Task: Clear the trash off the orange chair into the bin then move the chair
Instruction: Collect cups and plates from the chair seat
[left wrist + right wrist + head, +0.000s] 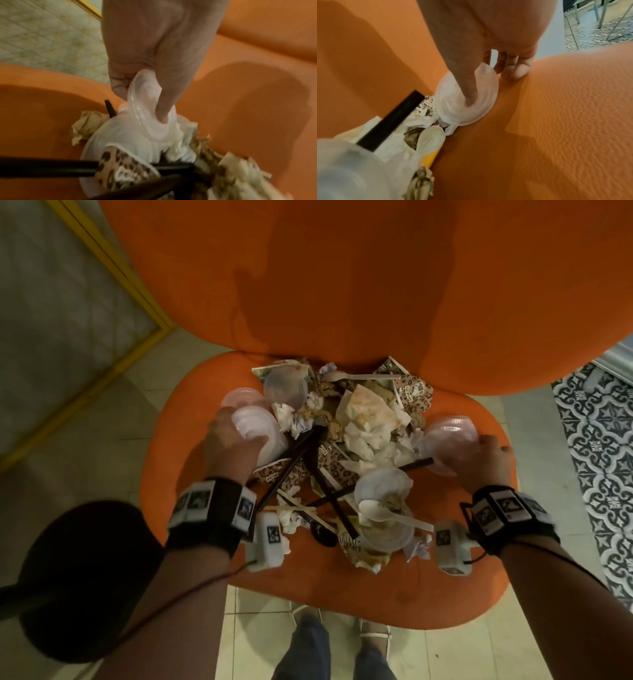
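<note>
step: grabbing trash (342, 446), heaped mid-frame on chair (342, 594) | left hand (229, 446) pinching a lid (150, 115) | right hand (486, 457) pinching a lid (467, 97) | tip: scoop inward, napkins and straws slip | bin not in view

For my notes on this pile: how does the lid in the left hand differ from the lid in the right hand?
The left hand pinches its lid tilted on edge, resting against other trash; the right hand holds its lid down by the chair seat, at the pile's right edge. The left lid sits beside crossed black straws; the right lid lies next to a white spoon. Both are clear plastic dome lids, each with the thumb pressed inside.
</note>
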Tool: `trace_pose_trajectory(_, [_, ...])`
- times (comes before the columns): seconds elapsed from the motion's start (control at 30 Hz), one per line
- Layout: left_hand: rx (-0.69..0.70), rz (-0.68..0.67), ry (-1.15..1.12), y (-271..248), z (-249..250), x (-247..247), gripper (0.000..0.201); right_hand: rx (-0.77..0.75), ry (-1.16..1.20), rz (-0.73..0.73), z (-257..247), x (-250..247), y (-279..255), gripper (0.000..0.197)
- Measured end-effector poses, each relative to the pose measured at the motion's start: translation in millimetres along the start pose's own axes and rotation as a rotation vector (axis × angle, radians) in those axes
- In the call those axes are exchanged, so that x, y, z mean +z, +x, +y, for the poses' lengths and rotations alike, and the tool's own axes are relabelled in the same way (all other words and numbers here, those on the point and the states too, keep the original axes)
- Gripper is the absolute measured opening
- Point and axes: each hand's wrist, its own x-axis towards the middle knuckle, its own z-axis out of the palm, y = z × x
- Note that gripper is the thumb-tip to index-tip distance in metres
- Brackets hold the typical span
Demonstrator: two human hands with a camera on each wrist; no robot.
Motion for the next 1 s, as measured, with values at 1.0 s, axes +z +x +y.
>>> trace_pose_trajectory(1.0, [-0.02,-0.071,0.207,76,-7,10,0.081,-0.595,-0.244,-0.325,-28,6,-87,0.042])
